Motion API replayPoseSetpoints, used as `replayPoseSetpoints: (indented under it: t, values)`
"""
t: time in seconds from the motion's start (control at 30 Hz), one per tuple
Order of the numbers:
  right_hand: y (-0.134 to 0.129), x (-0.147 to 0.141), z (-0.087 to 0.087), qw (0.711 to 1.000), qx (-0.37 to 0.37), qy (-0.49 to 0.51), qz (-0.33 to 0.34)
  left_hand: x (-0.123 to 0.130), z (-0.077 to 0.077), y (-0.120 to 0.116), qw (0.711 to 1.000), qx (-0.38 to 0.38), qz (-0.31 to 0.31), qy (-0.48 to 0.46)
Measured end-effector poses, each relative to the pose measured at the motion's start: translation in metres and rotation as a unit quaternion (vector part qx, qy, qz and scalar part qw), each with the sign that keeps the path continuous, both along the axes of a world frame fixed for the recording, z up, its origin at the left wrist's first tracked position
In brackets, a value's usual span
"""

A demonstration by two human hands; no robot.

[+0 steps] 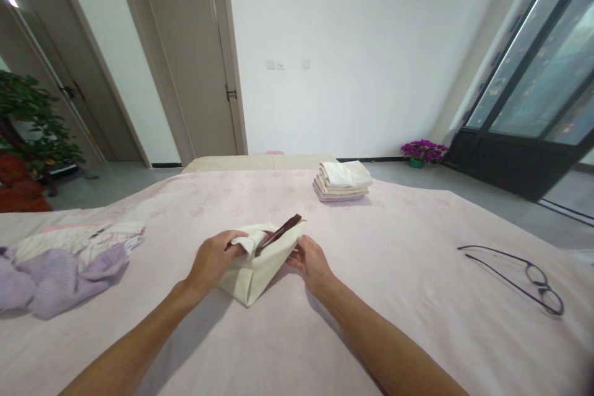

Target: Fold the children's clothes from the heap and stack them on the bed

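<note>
A cream cloth (262, 266) with a dark brown strip along its upper edge is held above the pink bedspread (394, 260), its lower corner pointing toward me. My left hand (213, 260) pinches its left side, fingers curled over a fold. On its right edge, my right hand (310, 260) grips it between thumb and fingers; some fingertips are hidden behind the cloth. Beyond the hands stands a stack of folded cloths (343, 181), white and cream on top, lilac at the bottom.
Crumpled lilac and white cloths (65, 272) lie at the left. Black-framed glasses (533, 281) rest at the right with their arms unfolded. Behind the bedspread are a door (185, 62), a wall and purple flowers (423, 151) in a pot.
</note>
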State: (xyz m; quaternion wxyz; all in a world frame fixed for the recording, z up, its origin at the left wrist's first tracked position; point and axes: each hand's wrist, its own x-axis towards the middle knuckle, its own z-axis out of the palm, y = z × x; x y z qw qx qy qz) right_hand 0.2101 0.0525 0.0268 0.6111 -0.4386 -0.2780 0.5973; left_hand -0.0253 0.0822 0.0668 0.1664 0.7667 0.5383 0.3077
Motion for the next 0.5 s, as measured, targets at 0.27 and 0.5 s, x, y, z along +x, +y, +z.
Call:
replayPoseSetpoints:
  t: [0.27,0.5]
  values:
    - [0.022,0.061,0.028,0.981,0.079,-0.075,-0.158,-0.056,0.027,0.032,0.977,0.174,0.093,-0.082]
    - [0.004,0.079,0.092,0.914,0.205,-0.290,-0.194,-0.057,0.077,0.011,0.882,0.049,0.007,-0.468]
